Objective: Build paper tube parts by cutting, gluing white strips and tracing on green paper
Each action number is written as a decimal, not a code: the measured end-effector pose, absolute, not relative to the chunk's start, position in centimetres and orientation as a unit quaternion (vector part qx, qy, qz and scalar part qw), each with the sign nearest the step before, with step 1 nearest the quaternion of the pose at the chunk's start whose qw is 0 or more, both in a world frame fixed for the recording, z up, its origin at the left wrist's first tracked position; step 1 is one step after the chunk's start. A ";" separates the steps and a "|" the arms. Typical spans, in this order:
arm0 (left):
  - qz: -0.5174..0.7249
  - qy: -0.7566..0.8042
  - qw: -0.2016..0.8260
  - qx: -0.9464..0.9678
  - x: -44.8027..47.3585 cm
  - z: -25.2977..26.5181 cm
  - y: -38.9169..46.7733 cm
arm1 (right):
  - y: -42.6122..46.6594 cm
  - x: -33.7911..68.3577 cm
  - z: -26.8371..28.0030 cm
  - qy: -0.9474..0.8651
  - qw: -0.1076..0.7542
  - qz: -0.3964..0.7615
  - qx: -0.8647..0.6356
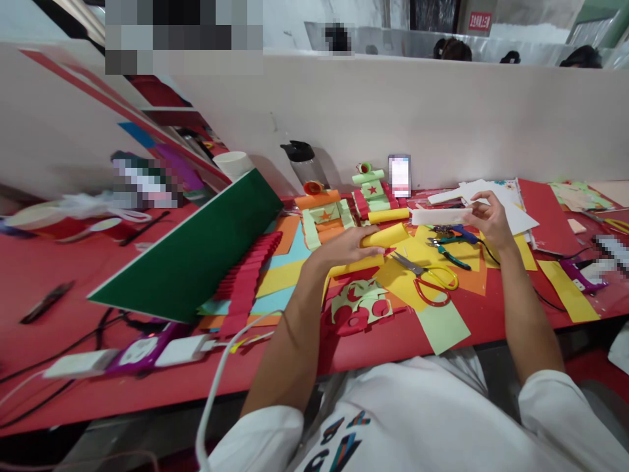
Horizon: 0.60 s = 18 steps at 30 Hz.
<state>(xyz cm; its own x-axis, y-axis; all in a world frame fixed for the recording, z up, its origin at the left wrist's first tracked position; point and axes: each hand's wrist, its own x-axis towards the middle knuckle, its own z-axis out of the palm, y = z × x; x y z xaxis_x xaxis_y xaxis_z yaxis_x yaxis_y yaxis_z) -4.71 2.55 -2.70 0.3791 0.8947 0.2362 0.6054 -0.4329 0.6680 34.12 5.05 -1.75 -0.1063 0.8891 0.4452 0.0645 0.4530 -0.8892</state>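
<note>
My left hand (344,248) is closed around a rolled yellow paper tube (390,235). A second yellow roll (388,215) lies just beyond it, and a third yellow roll (361,265) is below the wrist. Between thumb and fingers, my right hand (493,221) pinches the right end of a flat white strip (435,216). The strip's left end comes close to the yellow rolls; whether they touch I cannot tell. Scissors (427,278) with red and yellow handles lie open on yellow paper (400,272). Behind them are green-handled pliers (449,254).
Paper figures in orange and green (324,215) and in green and red (371,190) stand near the partition (393,111). A bottle (302,164) and a phone (400,176) are there too. A green board (196,252) leans at left; a white cable (219,380) crosses the front edge.
</note>
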 end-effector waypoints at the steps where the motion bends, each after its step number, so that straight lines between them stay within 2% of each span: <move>1: 0.294 0.467 0.249 0.796 -4.7 -2.7 2.6 | 5.1 34.1 -1.8 -0.648 0.555 0.369 -0.368; 9: 0.174 0.499 0.208 0.823 -4.3 -1.7 2.0 | 5.3 33.8 -2.1 -0.665 0.533 0.373 -0.366; 18: 0.164 0.495 0.192 0.831 -3.8 -1.2 1.6 | 4.5 33.1 -1.4 -0.665 0.506 0.402 -0.374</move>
